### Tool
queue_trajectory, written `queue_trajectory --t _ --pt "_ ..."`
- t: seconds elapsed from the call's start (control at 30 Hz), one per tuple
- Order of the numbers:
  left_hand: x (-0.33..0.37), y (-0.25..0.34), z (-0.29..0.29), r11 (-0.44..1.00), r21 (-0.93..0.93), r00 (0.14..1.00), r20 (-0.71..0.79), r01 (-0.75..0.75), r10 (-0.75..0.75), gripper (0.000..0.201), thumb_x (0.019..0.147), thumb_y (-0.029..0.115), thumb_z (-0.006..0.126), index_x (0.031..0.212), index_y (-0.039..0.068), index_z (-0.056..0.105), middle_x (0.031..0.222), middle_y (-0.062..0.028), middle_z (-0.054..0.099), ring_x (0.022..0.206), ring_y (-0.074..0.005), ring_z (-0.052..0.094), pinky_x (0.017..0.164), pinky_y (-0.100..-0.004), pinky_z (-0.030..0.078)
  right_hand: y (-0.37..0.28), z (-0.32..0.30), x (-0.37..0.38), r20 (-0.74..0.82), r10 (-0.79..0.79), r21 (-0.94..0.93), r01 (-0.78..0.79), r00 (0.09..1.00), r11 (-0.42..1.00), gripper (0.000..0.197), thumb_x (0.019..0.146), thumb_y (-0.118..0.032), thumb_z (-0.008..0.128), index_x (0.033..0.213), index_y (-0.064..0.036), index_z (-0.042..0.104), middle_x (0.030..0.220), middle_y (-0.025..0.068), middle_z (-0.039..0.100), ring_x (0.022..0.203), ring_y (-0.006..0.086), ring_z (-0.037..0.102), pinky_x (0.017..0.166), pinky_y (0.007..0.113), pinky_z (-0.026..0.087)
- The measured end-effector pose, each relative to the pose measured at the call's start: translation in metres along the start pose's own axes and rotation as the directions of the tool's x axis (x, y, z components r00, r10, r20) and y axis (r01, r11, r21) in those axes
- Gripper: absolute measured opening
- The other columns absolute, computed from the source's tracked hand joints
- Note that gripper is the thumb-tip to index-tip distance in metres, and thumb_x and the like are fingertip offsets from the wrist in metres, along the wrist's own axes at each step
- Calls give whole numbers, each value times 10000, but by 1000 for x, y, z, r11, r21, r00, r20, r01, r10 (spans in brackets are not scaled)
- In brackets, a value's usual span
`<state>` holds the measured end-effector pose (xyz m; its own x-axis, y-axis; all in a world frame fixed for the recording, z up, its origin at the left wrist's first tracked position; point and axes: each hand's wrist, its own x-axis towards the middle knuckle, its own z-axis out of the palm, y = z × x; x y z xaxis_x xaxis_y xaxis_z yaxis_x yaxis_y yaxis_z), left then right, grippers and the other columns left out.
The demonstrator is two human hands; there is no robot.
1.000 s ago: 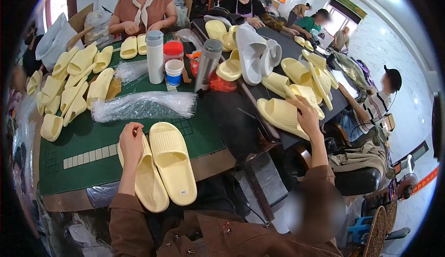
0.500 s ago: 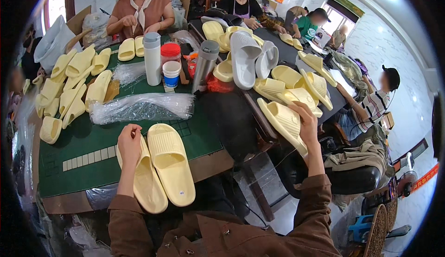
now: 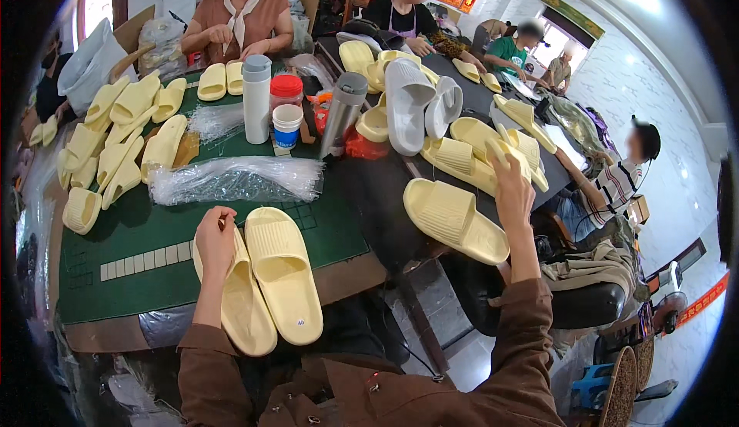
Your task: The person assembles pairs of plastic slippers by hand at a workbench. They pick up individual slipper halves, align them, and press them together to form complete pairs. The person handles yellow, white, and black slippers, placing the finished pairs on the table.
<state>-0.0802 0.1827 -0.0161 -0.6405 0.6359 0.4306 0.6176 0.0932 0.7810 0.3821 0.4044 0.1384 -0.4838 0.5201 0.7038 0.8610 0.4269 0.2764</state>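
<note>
- Head view: the left hand [image 3: 216, 235] is placed at the left slipper [image 3: 250, 315] of a yellow pair, its fingers curled beside the strap; whether the slipper is pinched cannot be told.
- The right slipper [image 3: 286, 273] is set just beside its mate, insole up; both are laid across the near edge of a green mat [image 3: 339, 235], with toes pointed away from the person.
- The right hand [image 3: 514, 196] is stretched to the heap of yellow slippers [image 3: 448, 156] on the dark table [image 3: 385, 208], its fingers bent at one of them; whether that one is gripped cannot be told.
- A single yellow slipper [image 3: 443, 211] is seen near the right wrist, at the table's near edge.
- Beyond the pair, a bundle of clear plastic [image 3: 239, 181] is laid on the mat; behind it a white flask [image 3: 256, 104], a blue-and-white cup [image 3: 287, 127] and a steel flask [image 3: 342, 119] are stood.
- More yellow slippers [image 3: 119, 165] are piled at the left.
</note>
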Motion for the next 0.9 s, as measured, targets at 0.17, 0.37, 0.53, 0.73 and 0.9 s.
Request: queue_trajectory --t 0.17,0.37,0.53,0.73,0.9 --pt "2 -1 -1 1000 -13 1000 3 -5 5 67 868 35 599 908 1 640 788 -91 611 631 -185 541 600 -319 438 15 36 25 -102 -6 -35 3 995 999 458 765 26 569 1171 -170 650 1253 62 562 840 296 669 743 404 537" --pt "-1 0 -4 1000 -27 1000 5 11 -11 71 870 27 593 913 -2 642 792 -81 616 651 -170 544 617 -309 443 -5 54 36 207 -92 -40 102 974 994 433 797 -27 573 1184 -211 639 1295 61 537 828 302 672 746 410 548" --pt "-1 -1 -5 1000 -14 1000 4 17 -17 68 868 30 593 909 0 638 807 -90 617 654 -190 550 625 -321 447 -14 68 47 310 -205 -194 272 928 942 413 794 -61 585 1180 -204 625 1290 124 523 766 234 675 737 383 539" --pt "0 2 -5 1000 -16 1000 16 22 -22 64 867 25 589 903 1 636 805 -94 616 649 -195 555 616 -323 443 5 70 50 234 -202 -7 209 951 978 255 854 -213 615 1096 -239 690 1281 84 533 703 259 655 683 387 526" --pt "-1 3 -2 999 -30 1000 -17 -9 9 55 863 20 590 894 5 632 797 -96 607 630 -197 548 599 -325 438 -8 55 40 228 -118 170 80 967 982 263 869 -344 652 1108 -247 700 1362 55 497 796 282 674 716 418 522"
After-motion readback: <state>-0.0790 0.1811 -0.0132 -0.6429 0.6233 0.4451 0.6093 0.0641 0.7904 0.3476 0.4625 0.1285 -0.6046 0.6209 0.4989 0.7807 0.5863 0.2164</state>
